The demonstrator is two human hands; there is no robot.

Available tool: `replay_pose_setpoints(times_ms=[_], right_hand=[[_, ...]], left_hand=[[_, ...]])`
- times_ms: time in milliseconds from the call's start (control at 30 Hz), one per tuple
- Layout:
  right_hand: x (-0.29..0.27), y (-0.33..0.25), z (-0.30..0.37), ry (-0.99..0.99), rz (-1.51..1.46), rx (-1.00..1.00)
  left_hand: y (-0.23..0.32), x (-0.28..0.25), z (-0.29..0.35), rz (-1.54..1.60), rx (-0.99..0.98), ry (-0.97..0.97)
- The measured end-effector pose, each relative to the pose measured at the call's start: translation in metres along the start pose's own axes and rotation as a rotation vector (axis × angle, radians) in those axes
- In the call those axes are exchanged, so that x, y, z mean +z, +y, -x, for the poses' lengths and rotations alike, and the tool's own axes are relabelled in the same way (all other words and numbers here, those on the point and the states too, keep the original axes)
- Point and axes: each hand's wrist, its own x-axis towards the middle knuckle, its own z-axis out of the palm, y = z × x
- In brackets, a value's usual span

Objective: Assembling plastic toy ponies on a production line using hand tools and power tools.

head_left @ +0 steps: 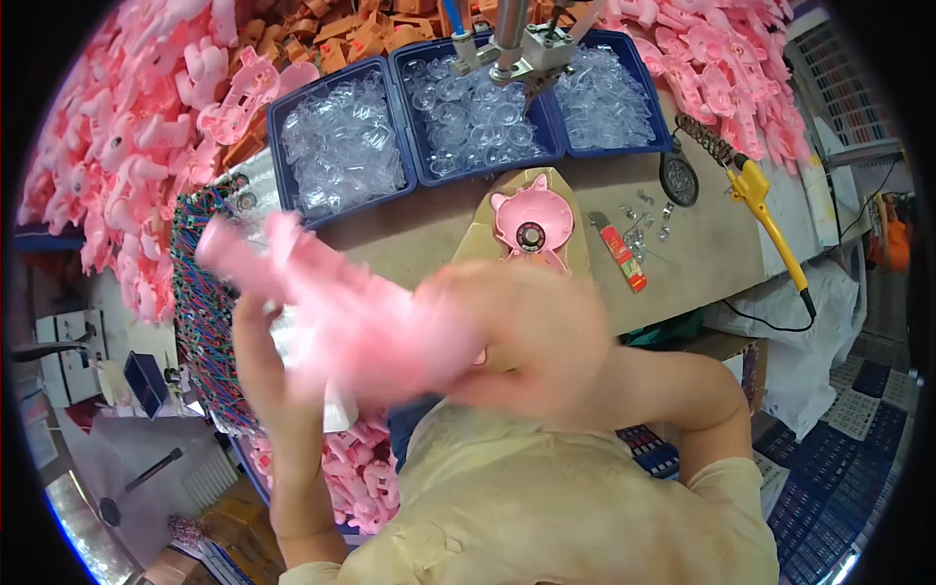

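A pink plastic toy body [356, 322], smeared by motion, is held up over the near edge of the table. My left hand [261, 356] grips it from the left side, with the thumb showing and the other fingers mostly behind it. Blurred too, my right hand [541, 336] closes round its right end. Just beyond my right hand, a pink animal-shaped shell half [536, 216] with a dark round part in its middle rests in a tan fixture [573, 200].
Three blue trays [414, 180] of clear plastic parts stand behind the fixture, under a metal machine head [531, 54]. Pink shells [127, 185] heap at left; a bundle of coloured wires [205, 322] hangs nearby. Right lie a red-labelled strip [622, 258], small metal pieces [639, 234] and a yellow soldering iron [765, 205].
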Motion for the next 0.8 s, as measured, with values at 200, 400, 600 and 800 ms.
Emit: replay_pose_setpoints(times_ms=[200,400,600,800], right_hand=[[0.033,0.002,0.04,-0.116,0.285,-0.487],[-0.049,0.015,0.058,-0.379,0.496,-0.21],[-0.048,0.034,0.056,-0.604,0.691,-0.551],[-0.035,0.039,0.051,-0.56,0.276,-0.03]], left_hand=[[-0.001,-0.004,0.05,1.035,-0.574,-0.337],[0.011,0.01,0.024,1.23,-0.505,-0.352],[0.014,0.031,0.009,0.606,-0.48,-0.3],[0.007,0.042,0.017,0.626,-0.486,-0.142]])
